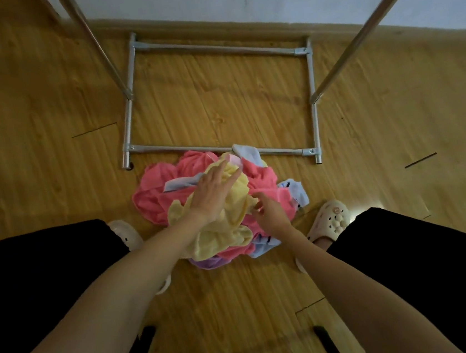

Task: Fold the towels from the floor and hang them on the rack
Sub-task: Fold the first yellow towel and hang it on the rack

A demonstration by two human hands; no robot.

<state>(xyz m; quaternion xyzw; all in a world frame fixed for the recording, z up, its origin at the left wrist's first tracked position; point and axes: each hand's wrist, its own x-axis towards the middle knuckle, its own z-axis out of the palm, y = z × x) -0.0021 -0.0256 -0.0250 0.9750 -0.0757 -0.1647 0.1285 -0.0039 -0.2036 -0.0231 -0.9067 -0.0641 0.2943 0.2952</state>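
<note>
A heap of crumpled towels lies on the wooden floor between my feet: pink towels, a yellow towel, pale blue ones and a purple one at the near edge. My left hand reaches over the heap with straight fingers resting on the yellow towel. My right hand hovers at the heap's right side, fingers loosely bent over yellow and pink cloth; no grip shows. The metal rack stands just beyond the heap, its base frame on the floor and two uprights rising out of view.
The rack's near base bar touches the far edge of the heap. A white wall and baseboard run behind the rack. My feet in pale clogs flank the heap, and my black-clad knees fill both lower corners.
</note>
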